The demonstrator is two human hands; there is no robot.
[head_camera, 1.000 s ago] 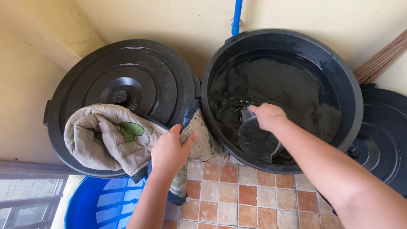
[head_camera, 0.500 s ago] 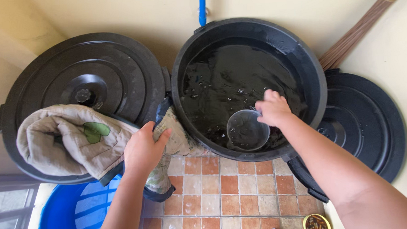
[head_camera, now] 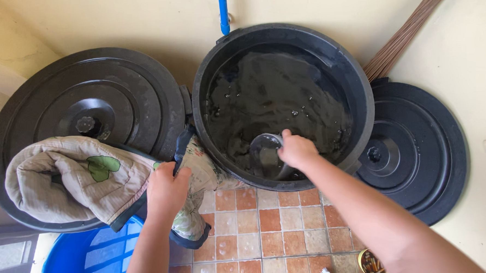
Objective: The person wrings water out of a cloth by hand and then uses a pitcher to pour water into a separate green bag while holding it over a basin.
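Right hand [head_camera: 297,150] grips dipper [head_camera: 265,152] at bin's [head_camera: 361,93] 6 o'clock, scooping water; left hand [head_camera: 166,189] clutches quilt [head_camera: 64,180]; next, lift level.

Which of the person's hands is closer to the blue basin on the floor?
Left. The left hand grips the quilt just above the blue basin; the right hand is off inside the open black barrel.

an open water barrel [head_camera: 361,87] sits at centre, a scoop [head_camera: 264,152] in it at its six o'clock edge under the right hand [head_camera: 297,151]. at nine o'clock stands a lidded barrel [head_camera: 88,99] — a quilt [head_camera: 70,179] on its lid, gripped by the left hand [head_camera: 166,190]. at three o'clock a loose lid [head_camera: 413,151] leans; a pipe [head_camera: 224,12] at twelve, a broom [head_camera: 408,31] at two, a basin [head_camera: 90,260] at seven — on the tiled floor [head_camera: 269,244].
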